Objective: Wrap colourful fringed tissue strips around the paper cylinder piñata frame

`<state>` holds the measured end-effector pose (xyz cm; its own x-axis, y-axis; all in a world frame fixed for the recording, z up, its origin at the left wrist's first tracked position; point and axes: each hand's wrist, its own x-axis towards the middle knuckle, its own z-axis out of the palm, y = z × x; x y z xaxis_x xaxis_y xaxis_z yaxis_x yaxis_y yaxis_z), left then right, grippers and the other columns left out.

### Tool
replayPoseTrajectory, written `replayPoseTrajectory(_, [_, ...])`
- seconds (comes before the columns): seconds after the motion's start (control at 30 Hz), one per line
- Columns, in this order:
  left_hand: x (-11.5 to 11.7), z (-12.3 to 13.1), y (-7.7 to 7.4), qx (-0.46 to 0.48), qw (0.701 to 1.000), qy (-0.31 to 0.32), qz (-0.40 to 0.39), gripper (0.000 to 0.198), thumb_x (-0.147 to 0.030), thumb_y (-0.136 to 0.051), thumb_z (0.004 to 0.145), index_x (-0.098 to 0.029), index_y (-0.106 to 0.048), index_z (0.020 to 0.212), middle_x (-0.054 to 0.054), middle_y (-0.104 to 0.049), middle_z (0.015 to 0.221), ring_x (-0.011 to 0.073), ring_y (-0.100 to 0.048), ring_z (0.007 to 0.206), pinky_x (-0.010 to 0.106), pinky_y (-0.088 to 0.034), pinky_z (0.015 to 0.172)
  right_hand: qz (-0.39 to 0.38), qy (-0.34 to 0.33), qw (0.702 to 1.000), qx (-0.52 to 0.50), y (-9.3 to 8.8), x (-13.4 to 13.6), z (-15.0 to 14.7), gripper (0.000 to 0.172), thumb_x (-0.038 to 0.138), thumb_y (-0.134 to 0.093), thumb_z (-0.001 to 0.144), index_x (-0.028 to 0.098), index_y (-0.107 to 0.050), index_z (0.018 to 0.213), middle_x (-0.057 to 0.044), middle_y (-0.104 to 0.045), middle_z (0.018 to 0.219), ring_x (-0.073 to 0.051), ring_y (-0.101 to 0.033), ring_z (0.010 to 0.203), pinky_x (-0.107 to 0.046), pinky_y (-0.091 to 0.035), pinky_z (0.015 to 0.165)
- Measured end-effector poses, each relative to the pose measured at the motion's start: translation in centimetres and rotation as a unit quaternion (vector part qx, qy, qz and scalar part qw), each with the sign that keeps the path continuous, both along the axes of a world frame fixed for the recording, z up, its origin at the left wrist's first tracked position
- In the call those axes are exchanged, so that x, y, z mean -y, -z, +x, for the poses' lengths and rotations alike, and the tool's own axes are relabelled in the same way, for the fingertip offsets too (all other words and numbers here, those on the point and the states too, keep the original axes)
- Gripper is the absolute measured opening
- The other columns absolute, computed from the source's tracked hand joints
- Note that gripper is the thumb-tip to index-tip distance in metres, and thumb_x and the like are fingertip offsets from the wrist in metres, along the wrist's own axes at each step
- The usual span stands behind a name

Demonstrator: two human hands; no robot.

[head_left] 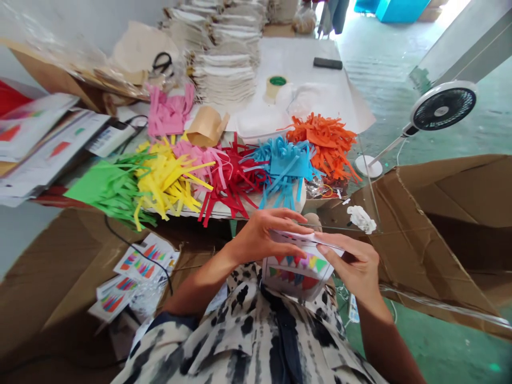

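Both my hands hold a small white packet (299, 269) printed with coloured triangles, close to my chest. My left hand (266, 234) curls its fingers over the packet's top left edge. My right hand (354, 264) pinches the top right edge. Just beyond them, on the table, lie piles of fringed paper: green (108, 189), yellow (168, 178), pink (168, 112), red (230, 184), blue (286, 168) and orange (326, 138).
More printed packets (134, 272) lie in an open cardboard box at my lower left. A large cardboard box (452, 229) stands on the right, a small white fan (442, 109) beyond it. Stacked white bags (226, 64), a tape roll (275, 86), scissors (162, 61) and a phone (328, 63) sit farther back.
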<state>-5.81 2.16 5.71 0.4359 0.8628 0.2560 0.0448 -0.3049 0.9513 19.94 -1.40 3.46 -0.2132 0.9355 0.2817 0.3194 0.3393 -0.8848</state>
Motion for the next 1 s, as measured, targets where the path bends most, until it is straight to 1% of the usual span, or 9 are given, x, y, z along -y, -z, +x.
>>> replayPoseTrajectory(0.13, [-0.5, 0.1, 0.3, -0.007, 1.0, 0.019, 0.017, 0.029, -0.031, -0.088, 0.086, -0.024, -0.086, 0.114, 0.01, -0.084, 0.108, 0.0205, -0.081, 0.095, 0.027, -0.065, 0.085, 0.013, -0.008, 1.0, -0.002, -0.5, -0.5, -0.7, 0.027, 0.02, -0.078, 0.092, 0.036, -0.084, 0.114, 0.0, -0.084, 0.109, -0.021, -0.082, 0.093, -0.032, -0.065, 0.083])
replayPoseTrajectory(0.23, [-1.1, -0.1, 0.2, -0.011, 0.999, 0.022, 0.048, 0.025, -0.028, -0.084, 0.089, -0.024, -0.086, 0.114, 0.009, -0.084, 0.107, 0.0199, -0.082, 0.092, 0.026, -0.066, 0.084, 0.023, -0.01, 1.0, -0.011, -1.1, -1.2, -1.0, 0.027, 0.02, -0.077, 0.093, 0.035, -0.085, 0.113, -0.001, -0.085, 0.107, -0.021, -0.082, 0.091, -0.031, -0.066, 0.081])
replayPoseTrajectory(0.4, [-2.9, -0.4, -1.5, 0.003, 0.996, 0.012, 0.091, 0.025, -0.024, -0.084, 0.089, -0.024, -0.085, 0.114, 0.008, -0.085, 0.106, 0.0187, -0.082, 0.09, 0.025, -0.067, 0.083, 0.042, 0.017, 0.999, -0.024, -2.2, -2.8, -1.6, 0.025, 0.021, -0.076, 0.093, 0.036, -0.085, 0.111, -0.001, -0.085, 0.104, -0.021, -0.082, 0.087, -0.031, -0.066, 0.076])
replayPoseTrajectory(0.5, [-3.9, -0.4, -2.0, 0.021, 0.997, 0.02, 0.072, 0.024, -0.022, -0.085, 0.088, -0.024, -0.086, 0.112, 0.009, -0.085, 0.104, 0.0185, -0.082, 0.088, 0.025, -0.067, 0.081, 0.031, 0.029, 0.999, -0.028, -2.6, -3.6, -1.8, 0.019, 0.026, -0.077, 0.094, 0.034, -0.086, 0.108, -0.003, -0.085, 0.102, -0.022, -0.082, 0.087, -0.032, -0.066, 0.075])
replayPoseTrajectory(0.6, [-4.3, -0.5, -1.4, 0.039, 0.999, 0.023, 0.022, 0.024, -0.023, -0.086, 0.087, -0.022, -0.086, 0.111, 0.011, -0.085, 0.104, 0.02, -0.082, 0.088, 0.025, -0.066, 0.078, -0.003, 0.023, 0.999, -0.025, -2.5, -4.0, -1.8, 0.017, 0.029, -0.075, 0.095, 0.033, -0.086, 0.108, -0.003, -0.085, 0.102, -0.022, -0.082, 0.086, -0.031, -0.066, 0.073])
replayPoseTrajectory(0.77, [-4.0, -1.0, 0.8, 0.044, 0.997, 0.02, -0.057, 0.028, -0.032, -0.088, 0.086, -0.019, -0.086, 0.111, 0.014, -0.084, 0.105, 0.0234, -0.082, 0.093, 0.028, -0.066, 0.081, -0.043, 0.005, 0.999, -0.002, -1.7, -4.3, -1.6, 0.015, 0.031, -0.075, 0.095, 0.032, -0.086, 0.106, -0.002, -0.085, 0.101, -0.021, -0.081, 0.083, -0.028, -0.064, 0.068])
replayPoseTrajectory(0.87, [-3.9, -1.4, 1.6, 0.041, 0.995, 0.037, -0.08, 0.035, -0.034, -0.089, 0.085, -0.02, -0.084, 0.117, 0.015, -0.083, 0.111, 0.024, -0.081, 0.099, 0.028, -0.064, 0.083, -0.046, 0.002, 0.999, 0.014, -1.1, -4.4, -1.5, 0.016, 0.031, -0.076, 0.095, 0.033, -0.086, 0.108, -0.001, -0.085, 0.102, -0.02, -0.08, 0.08, -0.026, -0.063, 0.064])
replayPoseTrajectory(0.93, [-3.9, -1.6, 1.9, 0.045, 0.995, 0.036, -0.087, 0.032, -0.034, -0.086, 0.088, -0.02, -0.084, 0.117, 0.014, -0.083, 0.112, 0.0238, -0.081, 0.1, 0.028, -0.063, 0.085, -0.046, 0.006, 0.999, 0.028, -0.8, -4.6, -1.5, 0.018, 0.03, -0.076, 0.095, 0.035, -0.086, 0.109, 0.0, -0.085, 0.103, -0.019, -0.08, 0.079, -0.025, -0.062, 0.062])
replayPoseTrajectory(1.0, [-4.1, -1.8, 2.1, 0.052, 0.995, 0.034, -0.082, 0.031, -0.035, -0.084, 0.09, -0.02, -0.084, 0.117, 0.014, -0.084, 0.111, 0.0239, -0.08, 0.1, 0.029, -0.063, 0.086, -0.045, 0.005, 0.998, 0.036, -0.7, -4.8, -1.7, 0.019, 0.03, -0.076, 0.095, 0.036, -0.085, 0.11, 0.0, -0.085, 0.104, -0.02, -0.081, 0.082, -0.026, -0.063, 0.065])
